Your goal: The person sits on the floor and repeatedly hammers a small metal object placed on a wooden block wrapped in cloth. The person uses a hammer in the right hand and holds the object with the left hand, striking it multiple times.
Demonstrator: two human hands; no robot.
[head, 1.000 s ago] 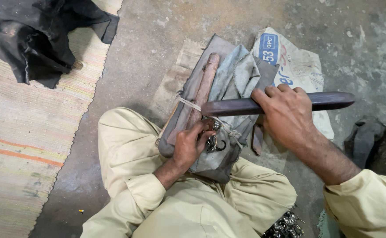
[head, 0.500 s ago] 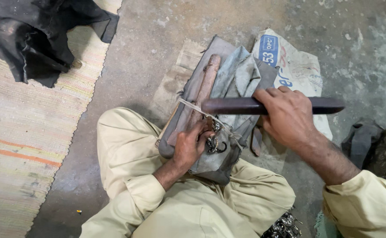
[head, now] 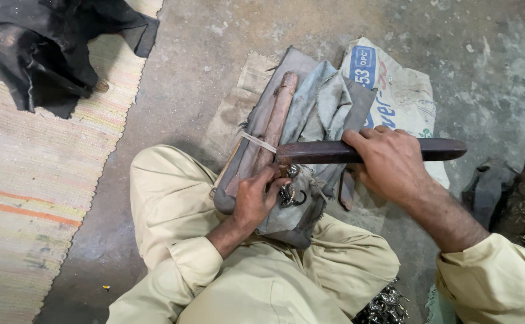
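Dark, long wooden tool [head: 334, 152]

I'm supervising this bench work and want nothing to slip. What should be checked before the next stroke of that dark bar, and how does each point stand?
1. Right hand wrapped around the dark bar: ok.
2. Left hand pressing the small metal piece against the cloth-wrapped wooden block: ok.
3. Left fingertips away from the bar's working end: not ok, they sit right beside it.
4. Block resting on the lap and the grey cloth: ok.
5. Block tied firmly by the pale strip: cannot tell.
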